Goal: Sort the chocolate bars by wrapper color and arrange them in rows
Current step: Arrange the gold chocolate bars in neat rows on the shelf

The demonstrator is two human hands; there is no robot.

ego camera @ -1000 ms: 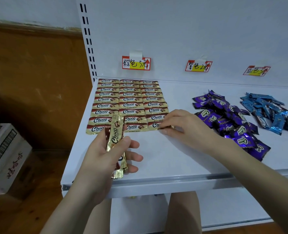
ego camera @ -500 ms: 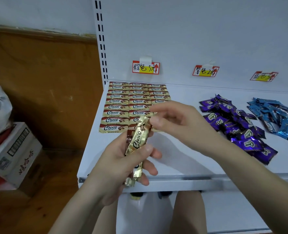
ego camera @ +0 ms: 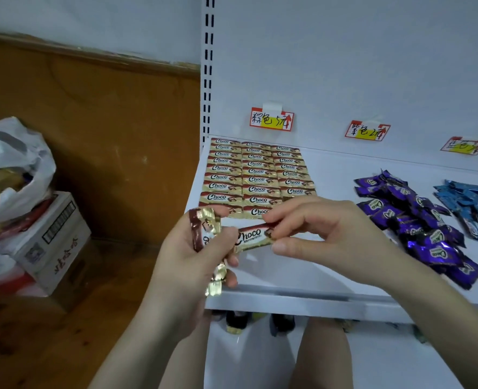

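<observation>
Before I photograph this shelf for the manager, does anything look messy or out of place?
Yes. The gold bars lie in tidy rows, but the purple bars and the blue bars to their right lie in loose, overlapping heaps, pointing every way, not yet in rows.

Three columns of gold-brown bars (ego camera: 256, 175) are lying at the shelf's (ego camera: 316, 279) left edge, purple bars (ego camera: 417, 223) and blue bars (ego camera: 473, 209) heaped rightward, one gold bar (ego camera: 253, 238) hovering above the front.

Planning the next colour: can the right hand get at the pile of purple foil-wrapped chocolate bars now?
Probably yes: the purple pile lies beside the right hand on the white shelf, nothing between. Yet it pinches a gold-wrapped bar.
</observation>
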